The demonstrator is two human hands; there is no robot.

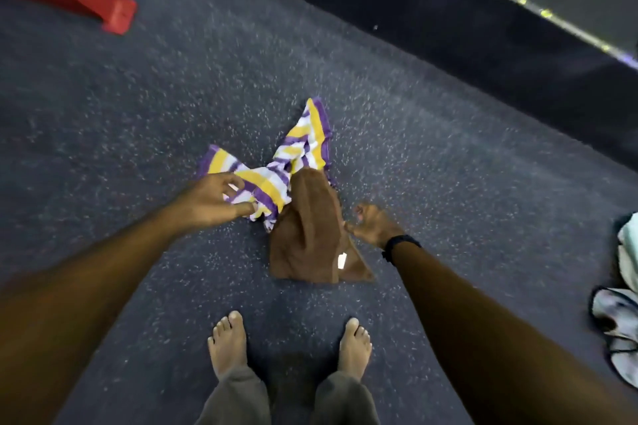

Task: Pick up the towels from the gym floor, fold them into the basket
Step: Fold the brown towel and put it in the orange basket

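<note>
A purple, yellow and white striped towel [276, 166] lies crumpled on the dark speckled gym floor. A brown towel [310, 235] with a white tag lies bunched over its near right part. My left hand [214, 200] pinches the striped towel's near edge between thumb and fingers. My right hand [371, 222], with a black wristband, is at the brown towel's right edge, fingers curled; the frame is blurred and I cannot tell whether it holds the cloth. No basket is in view.
My bare feet [290, 342] stand just in front of the towels. A red equipment base [114, 15] sits at the far left. Pale cloth items [621, 304] lie at the right edge. A dark strip [448, 28] runs along the far right.
</note>
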